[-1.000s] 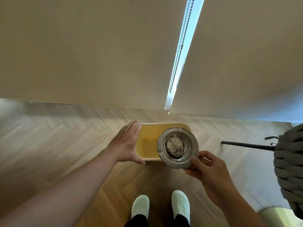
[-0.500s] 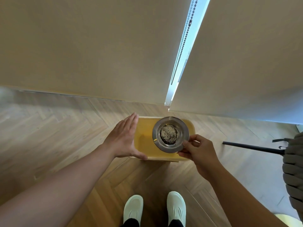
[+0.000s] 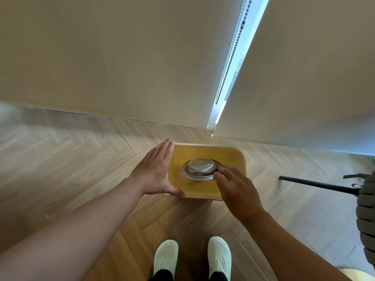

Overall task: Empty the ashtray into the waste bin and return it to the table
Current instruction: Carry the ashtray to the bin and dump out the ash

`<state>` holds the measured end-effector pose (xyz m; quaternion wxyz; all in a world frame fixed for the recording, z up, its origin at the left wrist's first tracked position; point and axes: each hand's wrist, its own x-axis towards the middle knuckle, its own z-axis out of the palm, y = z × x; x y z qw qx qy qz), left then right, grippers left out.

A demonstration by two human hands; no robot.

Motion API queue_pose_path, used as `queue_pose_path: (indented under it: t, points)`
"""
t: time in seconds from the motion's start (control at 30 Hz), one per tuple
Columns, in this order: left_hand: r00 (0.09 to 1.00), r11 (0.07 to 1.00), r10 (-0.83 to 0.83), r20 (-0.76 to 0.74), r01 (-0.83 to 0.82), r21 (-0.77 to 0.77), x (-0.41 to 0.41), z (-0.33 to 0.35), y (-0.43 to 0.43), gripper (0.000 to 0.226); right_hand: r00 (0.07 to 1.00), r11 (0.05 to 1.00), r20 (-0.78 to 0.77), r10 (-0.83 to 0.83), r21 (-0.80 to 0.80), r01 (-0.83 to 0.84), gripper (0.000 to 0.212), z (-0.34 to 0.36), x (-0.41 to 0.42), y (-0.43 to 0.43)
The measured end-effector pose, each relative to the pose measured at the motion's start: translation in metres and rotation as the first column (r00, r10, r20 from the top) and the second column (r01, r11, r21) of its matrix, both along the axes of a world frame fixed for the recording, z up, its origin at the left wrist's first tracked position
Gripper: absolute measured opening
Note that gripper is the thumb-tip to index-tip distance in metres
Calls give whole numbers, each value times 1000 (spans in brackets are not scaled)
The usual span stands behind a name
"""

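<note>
A round metal ashtray (image 3: 199,168) is turned upside down over the open yellow waste bin (image 3: 231,157), its shiny underside facing up. My right hand (image 3: 235,189) grips the ashtray's rim at its right edge. My left hand (image 3: 156,173) lies flat against the bin's left side, fingers straight and thumb at the front corner. The ashtray's contents are hidden beneath it.
The bin stands on a herringbone wood floor (image 3: 71,159) near beige roller blinds (image 3: 121,57) with a bead chain (image 3: 229,63). A black chair leg (image 3: 316,184) and a woven seat (image 3: 366,211) are at the right. My white shoes (image 3: 166,256) are just behind the bin.
My right hand carried the ashtray over the bin and flipped it from upright, ash showing, to upside down. My left hand stayed on the bin's left side.
</note>
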<state>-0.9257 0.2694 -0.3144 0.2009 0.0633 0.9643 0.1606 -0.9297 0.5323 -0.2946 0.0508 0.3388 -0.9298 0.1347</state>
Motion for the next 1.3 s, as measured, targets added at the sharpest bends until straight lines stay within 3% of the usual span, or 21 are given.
queue_pose_path:
  t: [0.27, 0.43, 0.53, 0.63, 0.77, 0.97, 1.3]
  points:
    - [1000, 1000, -15, 9, 15, -5, -1, -1, -1, 158, 997, 996, 23, -71, -46, 72, 33, 1, -1, 0]
    - [1000, 1000, -20, 6, 20, -18, -1, 0, -1, 158, 952, 956, 231, -200, -168, 241, 10, 5, -2, 0]
    - [1000, 999, -23, 11, 23, -31, -1, 0, -1, 158, 892, 891, 345, -293, -241, 386, 11, 6, -2, 1]
    - [999, 999, -20, 24, 21, -35, 0, -1, -1, 157, 787, 797, 504, -355, -276, 537, 13, 6, -4, 2]
    - [1000, 1000, 1, 8, 0, -23, -1, 0, 0, 152, 578, 695, 715, -393, -181, 696, 9, 3, -8, 4]
    - [995, 994, 98, -2, -97, 40, -3, 5, 4, 136, 248, 547, 934, -257, -71, 834, 11, 9, -13, 2]
    - [963, 962, 239, -126, -217, 169, -4, 14, 10, 87, 97, 480, 985, -144, -16, 877, 12, 8, -17, -4]
